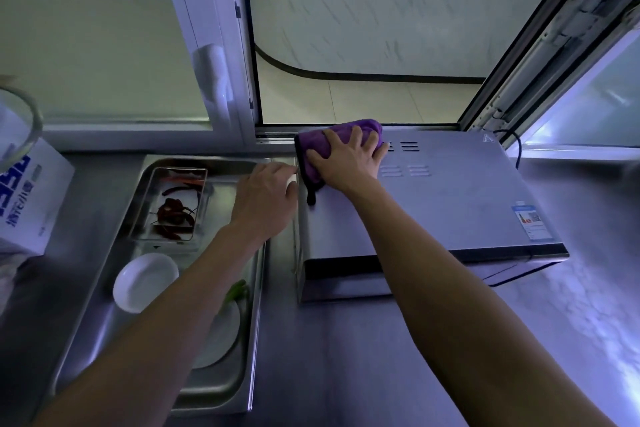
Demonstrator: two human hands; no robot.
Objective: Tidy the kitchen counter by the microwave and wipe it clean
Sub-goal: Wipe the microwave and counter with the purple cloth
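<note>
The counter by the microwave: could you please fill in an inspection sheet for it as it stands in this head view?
Surface: steel counter, bare in front of the microwave.
Job's things: purple cloth pressed flat on the back left corner of the microwave top.
Clutter: steel tray left of the microwave, holding a small tin of dried chillies, a white dish, a plate with a green pepper; a white box further left.
Hands: right hand flat on the cloth; left hand at the tray's right rim.
Cables: black cord behind the microwave.
Surroundings: open window behind.
</note>
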